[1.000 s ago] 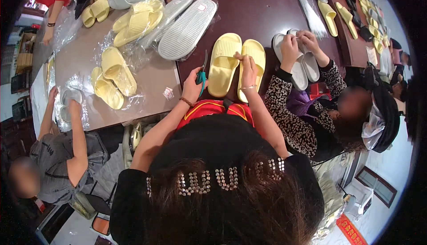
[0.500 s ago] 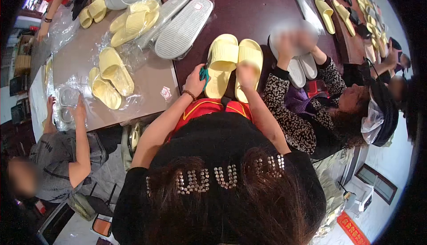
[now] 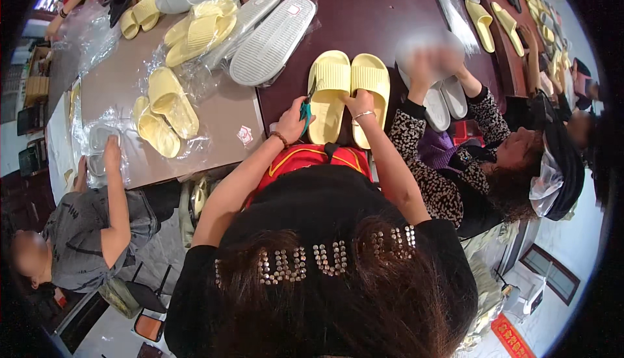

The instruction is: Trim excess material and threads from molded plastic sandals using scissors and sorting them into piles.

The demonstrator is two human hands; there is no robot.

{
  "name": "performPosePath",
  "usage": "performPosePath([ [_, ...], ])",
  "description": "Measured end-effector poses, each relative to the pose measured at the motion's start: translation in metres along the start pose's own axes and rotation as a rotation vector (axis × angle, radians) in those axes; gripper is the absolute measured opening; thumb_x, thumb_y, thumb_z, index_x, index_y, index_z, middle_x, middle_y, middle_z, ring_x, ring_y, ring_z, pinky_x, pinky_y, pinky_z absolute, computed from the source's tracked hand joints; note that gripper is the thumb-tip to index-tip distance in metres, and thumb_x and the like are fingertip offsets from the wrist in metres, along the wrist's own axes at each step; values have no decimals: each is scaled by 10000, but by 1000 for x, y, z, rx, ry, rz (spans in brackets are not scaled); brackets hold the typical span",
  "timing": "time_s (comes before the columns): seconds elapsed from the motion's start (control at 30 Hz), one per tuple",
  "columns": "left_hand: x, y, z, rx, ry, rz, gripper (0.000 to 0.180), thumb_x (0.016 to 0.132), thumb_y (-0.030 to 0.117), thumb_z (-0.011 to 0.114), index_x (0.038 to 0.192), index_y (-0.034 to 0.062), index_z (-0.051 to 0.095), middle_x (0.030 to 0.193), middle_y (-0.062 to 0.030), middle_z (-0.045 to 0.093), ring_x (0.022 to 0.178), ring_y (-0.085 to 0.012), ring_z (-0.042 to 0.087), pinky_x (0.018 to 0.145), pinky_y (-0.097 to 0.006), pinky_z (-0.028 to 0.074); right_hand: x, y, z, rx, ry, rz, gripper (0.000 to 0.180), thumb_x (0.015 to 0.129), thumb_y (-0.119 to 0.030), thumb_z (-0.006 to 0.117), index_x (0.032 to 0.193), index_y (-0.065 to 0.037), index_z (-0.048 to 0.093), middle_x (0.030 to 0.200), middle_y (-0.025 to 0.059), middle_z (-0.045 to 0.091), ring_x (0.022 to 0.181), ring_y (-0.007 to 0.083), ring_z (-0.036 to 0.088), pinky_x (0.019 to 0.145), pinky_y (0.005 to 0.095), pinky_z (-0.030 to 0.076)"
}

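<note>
Two pale yellow slide slippers lie side by side before me, toes pointing away: a left slipper (image 3: pixel 329 82) and a right slipper (image 3: pixel 370 78). My left hand (image 3: pixel 291 124) is closed around small scissors with teal handles (image 3: pixel 305 114). Their dark blades reach the outer edge of the left slipper's strap. My right hand (image 3: pixel 360 105), with a bracelet at the wrist, lies over the right slipper's footbed. Its fingers are bent at the inner edge of that slipper's strap, close against the left slipper; the fingertips are partly hidden.
Bagged yellow slippers (image 3: pixel 170 108) and grey slippers (image 3: pixel 273 43) lie on the table to the left. At my right, a co-worker handles grey slippers (image 3: pixel 437 106). Another person at far left holds a clear bag (image 3: pixel 103 142). A small paper label (image 3: pixel 244 134) lies near the cardboard's edge.
My right hand has moved from inside the right slipper to the inner edge of its strap. My left hand has shifted slightly right, bringing the scissors' blades up to the left slipper's strap.
</note>
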State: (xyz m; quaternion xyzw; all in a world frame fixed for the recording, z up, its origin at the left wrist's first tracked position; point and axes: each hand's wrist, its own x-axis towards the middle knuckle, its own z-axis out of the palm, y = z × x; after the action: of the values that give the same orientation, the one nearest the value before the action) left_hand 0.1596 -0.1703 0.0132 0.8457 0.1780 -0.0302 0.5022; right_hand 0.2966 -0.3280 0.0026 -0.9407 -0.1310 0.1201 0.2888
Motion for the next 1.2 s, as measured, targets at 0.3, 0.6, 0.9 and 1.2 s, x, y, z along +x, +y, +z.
performPosePath([
  [0.3, -3, -9, -1, -13, -60, -18, 560, 739, 308, 586, 1182, 84, 327, 923, -219, 556, 900, -373, 528, 750, -405, 413, -4, 11, -2, 101, -1, -39, 346, 645, -292, 650, 717, 36, 568, 729, 219, 567, 730, 358, 530, 686, 416, 409],
  [0.6, -10, -18, 4, -17, 42, 70, 555, 732, 263, 624, 1169, 51, 357, 711, -104, 578, 647, -208, 579, 614, -315, 437, -14, 3, -7, -61, -27, -84, 333, 757, -330, 548, 692, -4, 538, 682, 227, 563, 663, 383, 552, 619, 448, 435],
  [0.9, -13, 3, -4, -28, -18, 61, 556, 731, 209, 634, 1179, 34, 355, 740, -88, 557, 645, -150, 553, 607, -284, 442, -17, -3, 6, 43, 192, -109, 242, 774, -229, 529, 703, 1, 496, 639, 242, 537, 598, 405, 524, 548, 467, 413],
  [1.2, 16, 50, -62, -152, 524, 165, 493, 736, 164, 616, 1148, 45, 374, 844, -124, 556, 758, -227, 545, 681, -312, 428, -14, -55, -20, 304, 261, -242, 144, 758, -132, 524, 757, 11, 508, 636, 233, 535, 571, 388, 523, 514, 436, 404],
])
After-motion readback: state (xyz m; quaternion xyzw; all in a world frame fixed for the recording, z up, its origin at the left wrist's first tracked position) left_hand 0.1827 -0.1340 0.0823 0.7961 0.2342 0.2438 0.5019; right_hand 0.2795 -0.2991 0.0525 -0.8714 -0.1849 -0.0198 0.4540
